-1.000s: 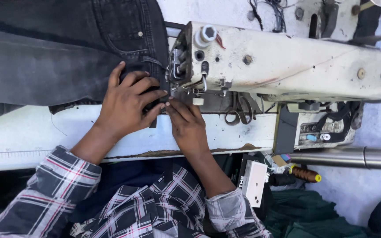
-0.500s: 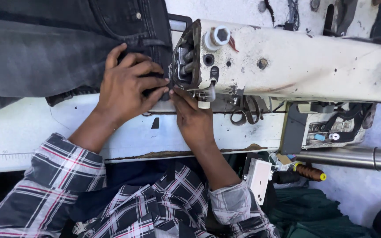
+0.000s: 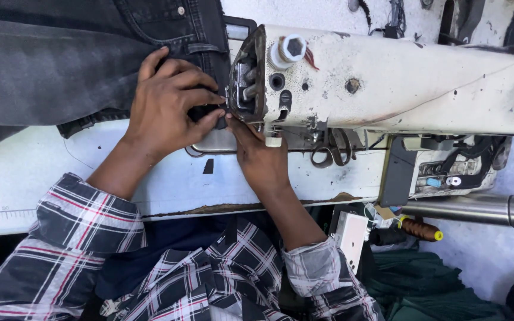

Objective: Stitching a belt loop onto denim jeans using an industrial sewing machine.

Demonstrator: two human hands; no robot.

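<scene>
The jeans [image 3: 60, 65] lie at 10 o'clock on the table [image 3: 25, 178], their dark edge tucked under the needle end of the sewing machine [image 3: 388, 83]. The left hand [image 3: 171, 107] presses flat on that edge, fingers spread and curled over the cloth. The right hand [image 3: 260, 157], at 6 o'clock from the needle, pinches the fabric just beside it. Good practice here: keep the cloth taut and flat, feed evenly, fingertips clear of the needle. Scissors [image 3: 328, 148] rest at 3 o'clock.

The jeans [image 3: 60, 65] were dark grey. The sewing machine [image 3: 400, 83] was dirty white. The shirt sleeves [image 3: 84, 238] had black, white and red checks.
</scene>
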